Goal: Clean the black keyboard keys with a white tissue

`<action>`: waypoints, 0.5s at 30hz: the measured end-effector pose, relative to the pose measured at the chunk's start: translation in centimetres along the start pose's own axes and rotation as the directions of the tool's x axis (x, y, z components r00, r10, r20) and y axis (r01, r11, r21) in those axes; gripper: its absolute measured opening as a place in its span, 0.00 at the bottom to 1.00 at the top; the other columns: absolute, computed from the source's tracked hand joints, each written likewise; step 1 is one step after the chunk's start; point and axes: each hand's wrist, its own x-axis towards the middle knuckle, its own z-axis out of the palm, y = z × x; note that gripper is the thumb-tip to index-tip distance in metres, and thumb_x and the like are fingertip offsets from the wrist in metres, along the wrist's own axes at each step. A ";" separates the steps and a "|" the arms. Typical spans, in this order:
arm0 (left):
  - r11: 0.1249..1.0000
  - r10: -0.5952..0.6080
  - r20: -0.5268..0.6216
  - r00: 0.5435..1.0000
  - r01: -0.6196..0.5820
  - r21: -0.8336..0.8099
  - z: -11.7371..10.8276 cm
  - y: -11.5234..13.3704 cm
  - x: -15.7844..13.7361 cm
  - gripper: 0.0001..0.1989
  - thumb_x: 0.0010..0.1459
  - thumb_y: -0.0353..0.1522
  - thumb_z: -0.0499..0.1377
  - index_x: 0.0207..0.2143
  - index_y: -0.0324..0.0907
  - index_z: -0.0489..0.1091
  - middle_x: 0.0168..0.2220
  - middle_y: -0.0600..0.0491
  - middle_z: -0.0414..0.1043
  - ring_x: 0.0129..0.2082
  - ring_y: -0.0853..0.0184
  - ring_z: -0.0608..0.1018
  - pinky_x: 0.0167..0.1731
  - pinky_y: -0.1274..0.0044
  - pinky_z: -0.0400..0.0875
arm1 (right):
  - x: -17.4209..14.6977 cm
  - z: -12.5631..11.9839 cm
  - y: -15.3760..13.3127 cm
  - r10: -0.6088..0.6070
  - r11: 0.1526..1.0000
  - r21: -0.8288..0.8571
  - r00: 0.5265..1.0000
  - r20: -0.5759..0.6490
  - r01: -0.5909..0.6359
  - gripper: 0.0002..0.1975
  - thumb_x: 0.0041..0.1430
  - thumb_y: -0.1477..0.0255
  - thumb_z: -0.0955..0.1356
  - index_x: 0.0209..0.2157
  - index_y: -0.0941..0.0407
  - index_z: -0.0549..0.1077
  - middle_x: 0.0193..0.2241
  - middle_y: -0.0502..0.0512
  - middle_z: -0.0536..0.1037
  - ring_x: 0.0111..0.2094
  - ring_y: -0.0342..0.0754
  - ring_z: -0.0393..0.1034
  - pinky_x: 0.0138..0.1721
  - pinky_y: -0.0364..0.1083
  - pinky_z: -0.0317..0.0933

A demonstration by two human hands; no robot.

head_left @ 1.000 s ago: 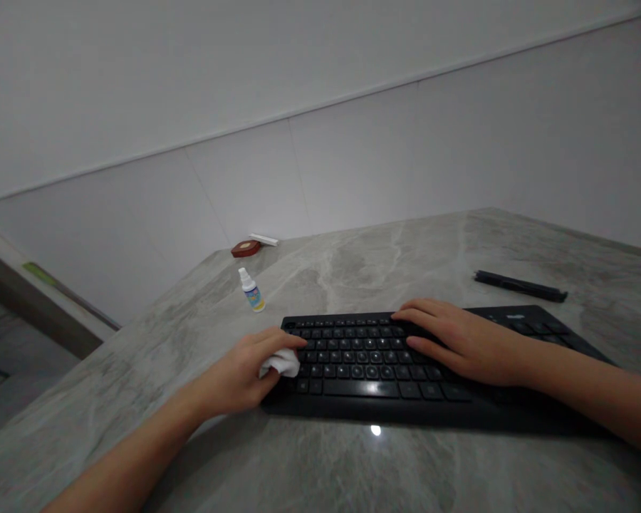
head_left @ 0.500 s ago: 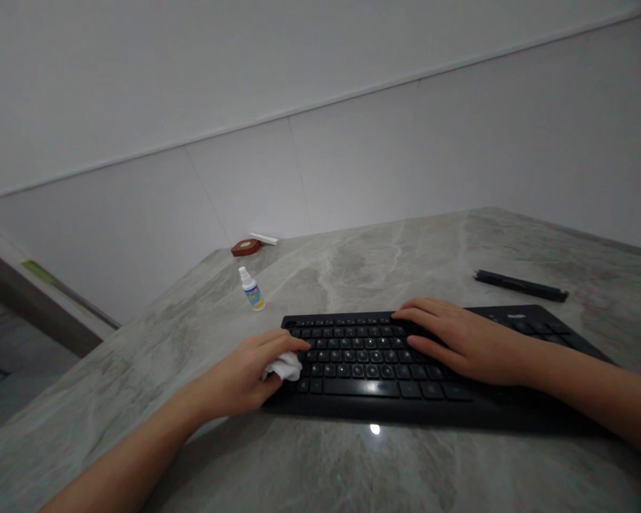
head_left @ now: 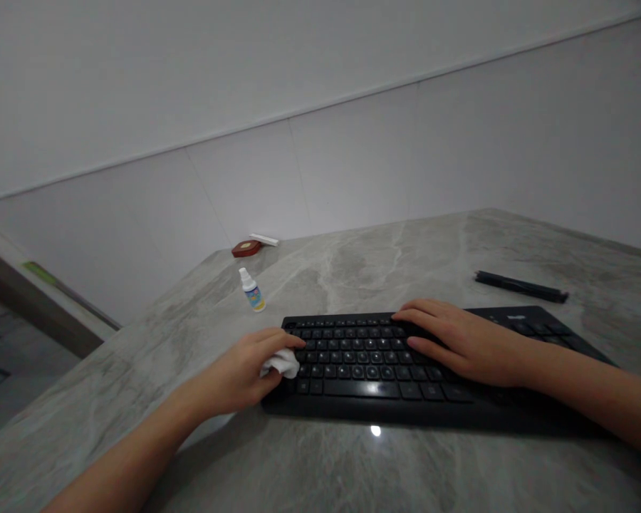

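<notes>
Head view: the left hand (head_left: 248, 367) is pinching a white cloth (head_left: 283, 363) at the left end of the black keyboard (head_left: 360, 389); the right hand (head_left: 454, 338), its grip open, is resting farther right on it. Beyond, at left, a bottle (head_left: 253, 291) is standing on the table (head_left: 352, 274).

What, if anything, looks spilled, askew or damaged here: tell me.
Nothing stands out: the white bottle stands upright and the black keyboard lies flat. The bright spot on the tabletop looks like reflected light, not a spill.
</notes>
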 end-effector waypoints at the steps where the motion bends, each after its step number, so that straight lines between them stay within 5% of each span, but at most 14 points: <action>1: 1.000 -0.007 -0.001 1.000 0.007 0.014 -0.1 0.0 -0.1 0.28 0.51 0.20 0.54 0.54 0.46 0.66 0.47 0.50 0.74 0.47 0.61 0.76 0.48 0.67 0.71 | 0.0 0.0 0.0 0.000 1.000 -0.002 1.000 0.002 0.000 0.23 0.68 0.59 0.59 0.55 0.56 0.71 0.52 0.64 0.74 0.50 0.58 0.71 0.55 0.61 0.63; 15: 0.994 -0.070 0.072 0.995 0.064 0.085 -2.0 -1.4 -1.4 0.26 0.50 0.24 0.58 0.53 0.47 0.69 0.41 0.51 0.76 0.41 0.58 0.78 0.47 0.65 0.70 | -0.1 -0.1 -0.1 -0.001 1.000 -0.023 1.000 0.022 0.002 0.23 0.69 0.59 0.58 0.56 0.57 0.70 0.53 0.65 0.72 0.52 0.58 0.70 0.57 0.61 0.62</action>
